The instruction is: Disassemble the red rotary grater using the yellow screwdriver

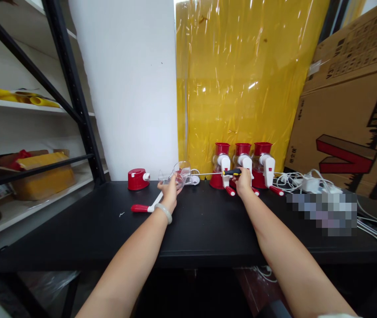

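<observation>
Starting at far left: shelving (pixel 67 84) with black uprights and pale boards, carrying yellow rolled material (pixel 8 94) on an upper board and a yellow package (pixel 44 172) lower down. To the right of that, behind the bench (pixel 201 234), a white panel (pixel 129 88). On the bench below, upright, a red base (pixel 137 180) with a white knob on its side.

Next along, a crank handle (pixel 140 208) (red grip to the left, white arm slanting up toward the wrist). Cannot tell its far end; hidden behind the left hand (pixel 169 191). On that wrist, a pale bangle (pixel 164 213). Left fingers curled around a clear plastic housing (pixel 182 172), holding it just above or on the bench toward the back (cannot judge which). At its right end, a white round part (pixel 194 179).

Continuing right: a screwdriver (pixel 232 172), roughly level, shaft pointing left at the housing's right end. Cannot confirm contact at the tip. Right hand (pixel 244 182) with fingers pinching the black-and-yellow handle, in front of three red-and-white crank devices (pixel 223 164), upright in a row before a yellow plastic sheet (pixel 244 84).

Farther right, tangled white cables (pixel 288 179) with adapters, beside a blurred-out patch; behind, a large tilted cardboard box (pixel 347 119).
</observation>
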A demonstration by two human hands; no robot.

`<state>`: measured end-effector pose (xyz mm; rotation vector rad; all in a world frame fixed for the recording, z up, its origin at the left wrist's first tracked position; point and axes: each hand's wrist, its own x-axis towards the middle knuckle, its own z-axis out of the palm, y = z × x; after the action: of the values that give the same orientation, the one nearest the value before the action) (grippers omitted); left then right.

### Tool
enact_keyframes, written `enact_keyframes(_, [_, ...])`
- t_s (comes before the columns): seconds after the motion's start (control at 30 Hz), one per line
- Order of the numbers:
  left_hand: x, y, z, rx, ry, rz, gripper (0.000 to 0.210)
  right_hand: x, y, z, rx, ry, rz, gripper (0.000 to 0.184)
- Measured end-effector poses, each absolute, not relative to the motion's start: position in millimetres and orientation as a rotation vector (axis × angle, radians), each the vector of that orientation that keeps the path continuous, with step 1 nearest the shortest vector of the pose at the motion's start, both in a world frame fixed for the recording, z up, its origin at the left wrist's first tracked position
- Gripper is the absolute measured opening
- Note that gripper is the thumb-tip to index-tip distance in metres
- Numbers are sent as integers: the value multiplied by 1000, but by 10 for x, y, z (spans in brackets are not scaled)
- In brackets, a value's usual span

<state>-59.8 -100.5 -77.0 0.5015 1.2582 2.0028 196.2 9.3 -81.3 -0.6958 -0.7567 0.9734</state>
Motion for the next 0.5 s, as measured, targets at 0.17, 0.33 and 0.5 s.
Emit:
enact_keyframes(0.17, [-603, -982, -777, 494, 1260, 2004, 77, 1963, 115, -814, -704, -656, 1044, 21])
enact_keyframes(0.33, [-593, -984, -795, 536, 1245, 2001, 76, 1949, 131, -820, -693, -599, 1082, 19])
enact_keyframes(0.5, [-593, -985, -796, 529, 1263, 2010, 79, 1945, 115, -800, -675, -588, 1123, 11])
